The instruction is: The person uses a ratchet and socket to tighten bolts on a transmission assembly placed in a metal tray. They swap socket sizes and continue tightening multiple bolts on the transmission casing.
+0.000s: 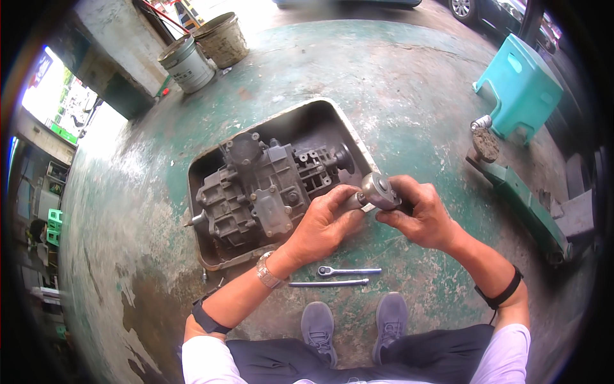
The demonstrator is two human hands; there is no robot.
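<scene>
Both hands meet over a short, round metal part [378, 190], a shiny flanged piece with a stub shaft sticking out toward the person's left. The right hand [419, 214] is wrapped around its far side, fingers curled under and thumb pressed on the rim. The left hand [326, 224] pinches the stub shaft end between thumb and fingertips. So both hands are clenched on the same piece, held up off the floor.

To handle it well, I'd say the right hand should carry the weight while the left only steers the shaft; greasy metal like this looks likely to slip, so a firm wrap matters more than speed.

The part hangs just over the right edge of the metal drip tray [198, 246], beside the open end of the gearbox [259, 189] lying in that tray. It looks near the housing, not touching it.

On the green-painted concrete floor [409, 96], between the tray's near edge and the person's grey shoes [355, 323], lie a ratchet wrench [348, 271] and a thin rod [328, 283], side by side. A green floor jack [521, 198] sits well off to the right.
</scene>
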